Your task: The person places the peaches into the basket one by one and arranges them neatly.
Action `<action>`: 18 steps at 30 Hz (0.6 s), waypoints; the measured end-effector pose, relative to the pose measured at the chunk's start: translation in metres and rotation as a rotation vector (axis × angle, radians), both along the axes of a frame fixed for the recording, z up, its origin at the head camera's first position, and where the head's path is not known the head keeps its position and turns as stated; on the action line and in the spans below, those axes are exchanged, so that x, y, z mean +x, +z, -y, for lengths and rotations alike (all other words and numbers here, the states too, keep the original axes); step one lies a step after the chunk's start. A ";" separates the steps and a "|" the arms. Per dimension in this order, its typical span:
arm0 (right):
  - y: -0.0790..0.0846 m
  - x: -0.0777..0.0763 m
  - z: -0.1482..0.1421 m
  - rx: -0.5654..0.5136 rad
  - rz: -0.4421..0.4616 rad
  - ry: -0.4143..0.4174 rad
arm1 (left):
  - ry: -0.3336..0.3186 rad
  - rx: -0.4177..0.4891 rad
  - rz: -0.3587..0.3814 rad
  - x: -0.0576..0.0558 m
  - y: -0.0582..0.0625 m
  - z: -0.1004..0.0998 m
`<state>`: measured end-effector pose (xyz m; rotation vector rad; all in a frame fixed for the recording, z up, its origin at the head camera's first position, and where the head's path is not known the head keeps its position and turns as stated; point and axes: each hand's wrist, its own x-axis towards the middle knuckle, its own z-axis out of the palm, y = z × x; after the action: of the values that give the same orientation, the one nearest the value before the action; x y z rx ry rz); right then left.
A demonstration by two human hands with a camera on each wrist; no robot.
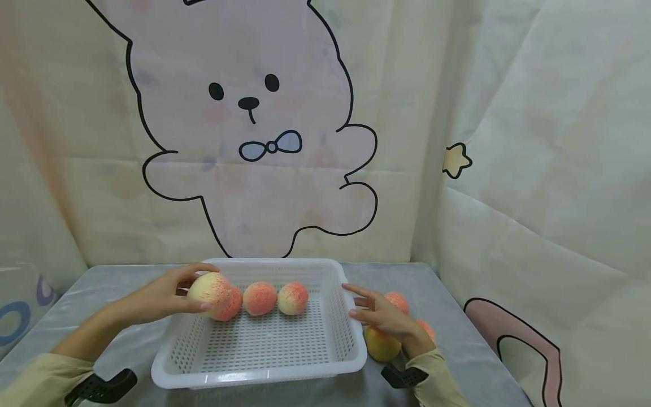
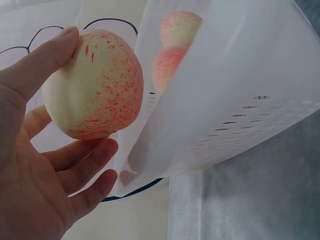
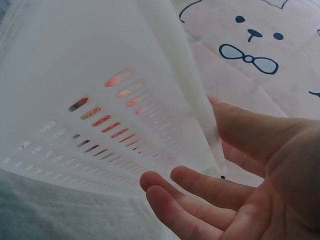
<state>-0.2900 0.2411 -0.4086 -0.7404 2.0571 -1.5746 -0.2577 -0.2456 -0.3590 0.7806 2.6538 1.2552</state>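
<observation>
In my left hand [image 1: 170, 291] I hold a pale yellow peach with red speckles [image 2: 95, 85], gripped between thumb and fingers. It is over the left side of a white perforated plastic basket [image 1: 264, 374]. Inside the basket, three peaches form a row toward the back: one partly hidden behind the held peach, a pinkish middle peach [image 1: 260, 298] and a right peach [image 1: 293, 298]. My right hand [image 1: 383, 314] is at the basket's right rim, thumb and fingers spread and loosely bent. Its thumb appears to touch the rim in the right wrist view.
Outside the basket, right of it and partly hidden by my right hand and forearm, lie a yellow peach [image 1: 381, 345] and pinkish peaches [image 1: 398, 302]. A grey cloth [image 1: 458, 362] covers the table. Printed curtains [image 1: 396, 85] hang behind and at the sides.
</observation>
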 end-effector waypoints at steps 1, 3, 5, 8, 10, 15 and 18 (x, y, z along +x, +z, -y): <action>0.000 0.000 0.000 -0.004 -0.002 0.004 | -0.005 -0.014 -0.008 0.000 0.000 -0.002; 0.001 0.001 -0.001 -0.005 -0.008 0.009 | -0.019 -0.038 -0.011 -0.001 -0.001 -0.005; 0.001 0.000 -0.002 -0.002 -0.014 0.004 | -0.031 -0.060 -0.011 -0.003 -0.002 -0.008; 0.001 -0.002 -0.003 0.007 -0.023 0.005 | -0.038 -0.083 0.006 -0.004 -0.002 -0.010; 0.000 -0.003 -0.003 0.008 -0.019 0.006 | -0.032 -0.096 0.015 -0.003 -0.003 -0.011; -0.001 -0.003 -0.002 -0.017 -0.008 0.028 | -0.020 -0.152 0.033 0.002 -0.003 -0.013; -0.002 -0.001 -0.001 -0.033 -0.003 0.036 | -0.025 -0.190 0.037 0.004 -0.005 -0.014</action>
<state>-0.2911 0.2420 -0.4104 -0.7873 2.0129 -1.5923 -0.2538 -0.2317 -0.3636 0.7516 2.6742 0.9828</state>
